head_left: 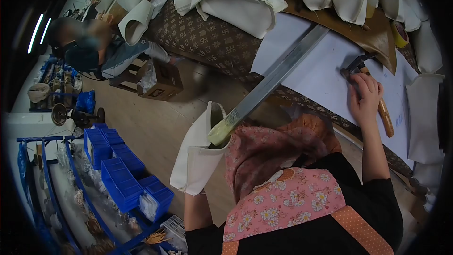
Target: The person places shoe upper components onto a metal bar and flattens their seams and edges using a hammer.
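- White tubular piece (193, 170), in the head view, hides the left hand's fingers, so I cannot tell whether they are wide or closed; the left forearm (197, 211) meets its lower edge.
- Metal bar (285, 68) slants between both hands' fingers, its greenish wrapped end in the piece's opening.
- Right hand (365, 97): fingers bent over the hammer's handle; I cannot tell how firmly they grip.
- Hammer (386, 117): dark head just beyond the right fingertips, wooden handle emerging below them.
- White sheet (330, 78) beneath the right fingers.
- Stacked white pieces (240, 14) beyond the right fingers, to their left.
- Blue bins (120, 184) left of the left fingers' hidden place.
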`<state>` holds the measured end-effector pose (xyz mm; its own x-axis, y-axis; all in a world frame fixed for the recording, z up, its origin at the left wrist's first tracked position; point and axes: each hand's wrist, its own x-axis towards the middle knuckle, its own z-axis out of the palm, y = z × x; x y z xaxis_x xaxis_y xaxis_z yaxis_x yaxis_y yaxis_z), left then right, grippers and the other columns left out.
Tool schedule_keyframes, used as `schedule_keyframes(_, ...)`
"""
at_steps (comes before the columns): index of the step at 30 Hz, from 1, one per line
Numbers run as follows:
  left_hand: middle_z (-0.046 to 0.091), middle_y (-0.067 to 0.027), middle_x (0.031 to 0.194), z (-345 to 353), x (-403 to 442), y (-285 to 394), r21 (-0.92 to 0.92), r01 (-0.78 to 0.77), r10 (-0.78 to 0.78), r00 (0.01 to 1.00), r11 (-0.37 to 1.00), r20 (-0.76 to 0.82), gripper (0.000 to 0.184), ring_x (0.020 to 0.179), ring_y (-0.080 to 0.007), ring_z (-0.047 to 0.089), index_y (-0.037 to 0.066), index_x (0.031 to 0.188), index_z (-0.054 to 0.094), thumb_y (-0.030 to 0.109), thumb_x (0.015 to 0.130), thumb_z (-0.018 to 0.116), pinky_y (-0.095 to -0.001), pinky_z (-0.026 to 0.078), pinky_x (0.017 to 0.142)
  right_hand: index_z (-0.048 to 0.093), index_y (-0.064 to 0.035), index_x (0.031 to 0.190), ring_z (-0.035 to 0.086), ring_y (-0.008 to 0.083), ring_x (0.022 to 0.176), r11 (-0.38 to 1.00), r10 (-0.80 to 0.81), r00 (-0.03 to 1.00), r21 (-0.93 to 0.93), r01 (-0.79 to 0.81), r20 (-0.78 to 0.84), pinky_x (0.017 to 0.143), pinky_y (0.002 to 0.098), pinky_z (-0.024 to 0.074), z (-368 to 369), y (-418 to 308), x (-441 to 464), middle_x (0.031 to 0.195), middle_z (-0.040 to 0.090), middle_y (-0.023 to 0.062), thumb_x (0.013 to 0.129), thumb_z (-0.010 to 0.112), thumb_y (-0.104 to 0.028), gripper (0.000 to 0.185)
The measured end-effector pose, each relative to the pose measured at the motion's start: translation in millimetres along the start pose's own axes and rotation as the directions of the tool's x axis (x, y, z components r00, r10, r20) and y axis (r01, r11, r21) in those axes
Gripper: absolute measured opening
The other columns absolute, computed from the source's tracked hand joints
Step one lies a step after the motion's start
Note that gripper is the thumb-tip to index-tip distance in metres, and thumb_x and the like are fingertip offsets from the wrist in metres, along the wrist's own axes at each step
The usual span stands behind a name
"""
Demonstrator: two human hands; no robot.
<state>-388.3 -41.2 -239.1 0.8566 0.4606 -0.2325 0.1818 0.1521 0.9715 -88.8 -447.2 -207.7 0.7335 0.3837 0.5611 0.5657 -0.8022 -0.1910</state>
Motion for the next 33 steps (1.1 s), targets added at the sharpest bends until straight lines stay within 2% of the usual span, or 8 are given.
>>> schedule_keyframes(4,0.048,-0.0158,0.146,48,4,52,0.520,-0.298,0.292,0.952,0.801,0.096,0.063,0.127,-0.0277,0.054,0.002,0.148,0.040,0.007,0.092,0.068,-0.0416,0.047,0.107,0.066,-0.0120,0.108,0.058,0.0265,0.111,1.000,0.018,1.000,0.018,-0.018,0.007,0.101,0.0417,0.0339,1,2,-2,0.113,0.065,0.0044,0.081,0.070,-0.005,0.028)
schedule_keyframes(15,0.040,-0.0119,0.154,22,-8,8,-0.223,-0.180,0.160,0.981,0.958,-0.107,0.060,0.137,-0.0237,0.043,0.003,0.152,0.033,0.024,0.101,0.056,-0.0386,0.036,0.115,0.065,-0.0109,0.111,0.057,0.0270,0.112,1.000,0.013,0.999,0.021,-0.014,0.030,0.103,0.0423,0.0338,1,5,-3,0.115,0.064,0.0062,0.082,0.067,-0.004,0.030)
schedule_keyframes(19,0.049,-0.0118,0.143,74,-9,61,0.140,-0.018,0.049,0.973,0.990,-0.224,0.071,0.121,-0.0223,0.057,0.005,0.150,0.036,0.005,0.088,0.072,-0.0354,0.053,0.098,0.064,-0.0106,0.111,0.057,0.0276,0.113,0.999,0.026,0.999,0.033,-0.027,0.036,0.104,0.0429,0.0334,1,4,-4,0.115,0.064,0.0064,0.082,0.067,-0.004,0.030)
schedule_keyframes(22,0.052,-0.0119,0.140,53,-14,45,-0.536,0.089,-0.212,0.962,0.839,-0.171,0.068,0.116,-0.0223,0.060,0.006,0.147,0.040,0.006,0.087,0.073,-0.0336,0.056,0.089,0.064,-0.0105,0.111,0.057,0.0281,0.113,0.999,0.028,0.999,0.032,-0.029,0.043,0.104,0.0435,0.0332,0,5,-4,0.116,0.063,0.0067,0.082,0.067,-0.005,0.030)
schedule_keyframes(24,0.053,-0.0139,0.140,55,-7,46,0.413,-0.144,0.191,0.979,0.899,-0.074,0.057,0.118,-0.0261,0.060,0.005,0.146,0.042,0.021,0.096,0.064,-0.0376,0.054,0.095,0.064,-0.0103,0.111,0.056,0.0283,0.114,0.999,0.029,0.998,0.017,-0.030,0.051,0.104,0.0438,0.0329,-1,4,-3,0.116,0.063,0.0069,0.082,0.067,-0.004,0.030)
schedule_keyframes(25,0.053,-0.0139,0.140,37,0,24,0.415,-0.146,0.194,0.978,0.898,-0.075,0.057,0.118,-0.0261,0.060,0.005,0.146,0.042,0.021,0.096,0.064,-0.0376,0.054,0.095,0.064,-0.0103,0.111,0.056,0.0283,0.114,0.999,0.028,0.998,0.019,-0.029,0.049,0.104,0.0438,0.0329,-1,4,-3,0.116,0.063,0.0069,0.082,0.067,-0.004,0.030)
schedule_keyframes(27,0.052,-0.0157,0.143,2,22,-11,-0.659,-0.059,0.358,0.874,0.750,0.330,0.056,0.124,-0.0302,0.057,0.006,0.146,0.044,0.039,0.101,0.052,-0.0445,0.047,0.105,0.064,-0.0099,0.111,0.056,0.0283,0.114,0.999,0.036,0.998,0.008,-0.037,0.055,0.105,0.0438,0.0327,0,4,-4,0.116,0.063,0.0072,0.081,0.067,-0.004,0.031)
schedule_keyframes(33,0.049,-0.0132,0.148,45,37,32,-0.697,0.357,-0.365,0.920,0.622,0.145,0.064,0.132,-0.0308,0.051,0.008,0.149,0.043,0.053,0.103,0.042,-0.0439,0.041,0.111,0.064,-0.0093,0.111,0.056,0.0286,0.114,0.998,0.044,0.997,0.034,-0.046,0.061,0.105,0.0439,0.0325,0,4,-4,0.116,0.062,0.0077,0.080,0.067,-0.003,0.032)
